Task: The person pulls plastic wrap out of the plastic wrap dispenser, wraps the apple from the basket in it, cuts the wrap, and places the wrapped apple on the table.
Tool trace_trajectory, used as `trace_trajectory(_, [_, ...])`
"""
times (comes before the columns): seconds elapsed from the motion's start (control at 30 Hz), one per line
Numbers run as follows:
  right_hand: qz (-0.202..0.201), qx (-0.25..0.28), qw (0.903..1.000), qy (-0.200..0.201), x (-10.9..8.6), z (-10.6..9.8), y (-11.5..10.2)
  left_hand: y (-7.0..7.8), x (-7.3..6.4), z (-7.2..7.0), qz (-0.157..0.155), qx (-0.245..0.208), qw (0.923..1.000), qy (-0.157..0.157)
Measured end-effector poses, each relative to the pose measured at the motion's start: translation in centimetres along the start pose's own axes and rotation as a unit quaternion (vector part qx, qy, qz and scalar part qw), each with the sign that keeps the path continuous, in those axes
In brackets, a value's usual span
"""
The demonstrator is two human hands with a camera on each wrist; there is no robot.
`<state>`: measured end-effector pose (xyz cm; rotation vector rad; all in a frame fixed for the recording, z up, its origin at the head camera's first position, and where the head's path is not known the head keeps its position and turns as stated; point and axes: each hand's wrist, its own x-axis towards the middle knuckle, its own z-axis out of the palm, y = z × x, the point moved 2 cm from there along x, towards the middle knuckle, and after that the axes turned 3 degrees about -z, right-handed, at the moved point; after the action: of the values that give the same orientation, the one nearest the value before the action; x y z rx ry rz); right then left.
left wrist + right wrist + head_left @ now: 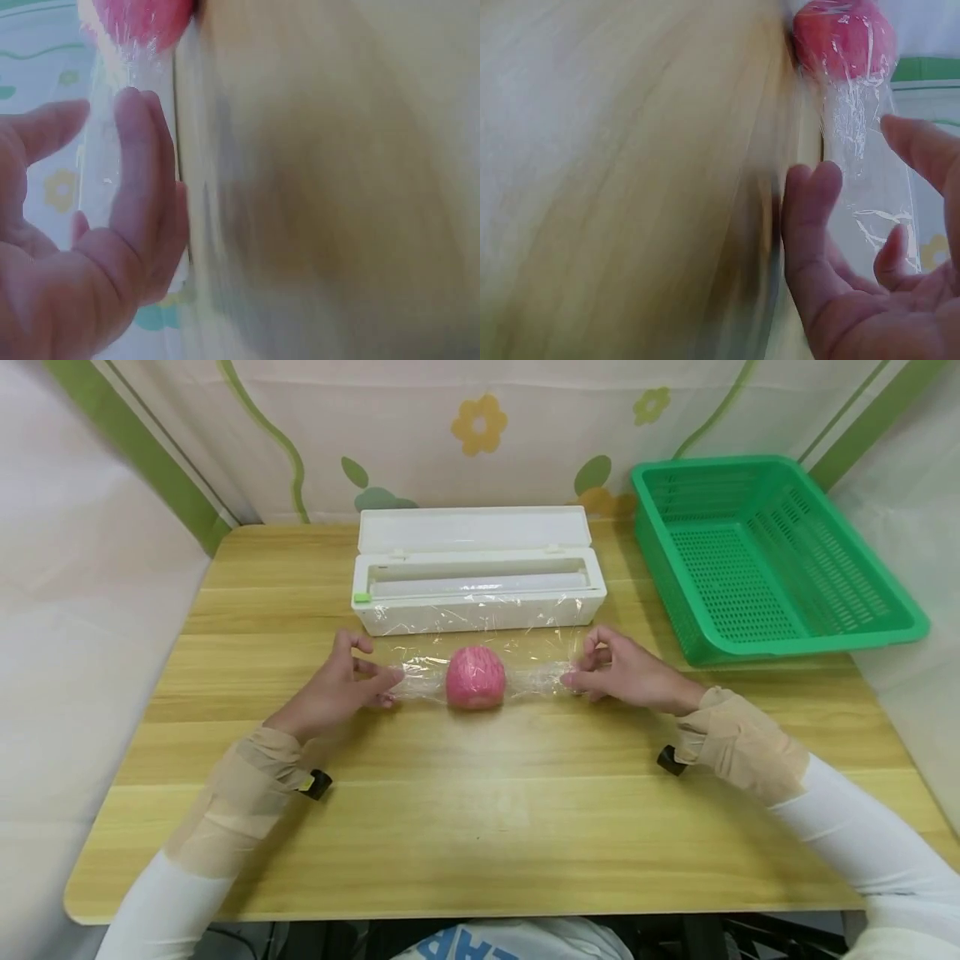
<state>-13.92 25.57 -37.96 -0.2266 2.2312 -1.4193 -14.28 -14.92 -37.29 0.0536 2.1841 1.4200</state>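
Observation:
A pink-red apple (476,678) sits on the wooden table under clear cling film (540,679), which is gathered into bunched strips on both sides of it. The fingertips of my left hand (352,681) are at the film's left end. At the right end, my right hand (626,672) has its fingertips against the film. Both wrist views show thumb and fingers spread apart, with the wrapped apple (146,19) beyond the left hand and the shiny film (855,124) running past the right fingers. Behind the apple, more film reaches back toward a white cling-film box (480,612).
The box's lid (474,529) is raised, showing the film roll (480,585) inside and a small green piece at its left corner. A green perforated basket (693,639) stands at the back right of the table (480,827). A flower-patterned curtain hangs behind.

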Motion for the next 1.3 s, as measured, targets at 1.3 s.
trace_trajectory(1.3, [-0.446, -0.592, 0.6714, 0.008, 0.8, -2.2, 0.2, 0.9, 0.5, 0.1, 0.437, 0.583, 0.6800, 0.083])
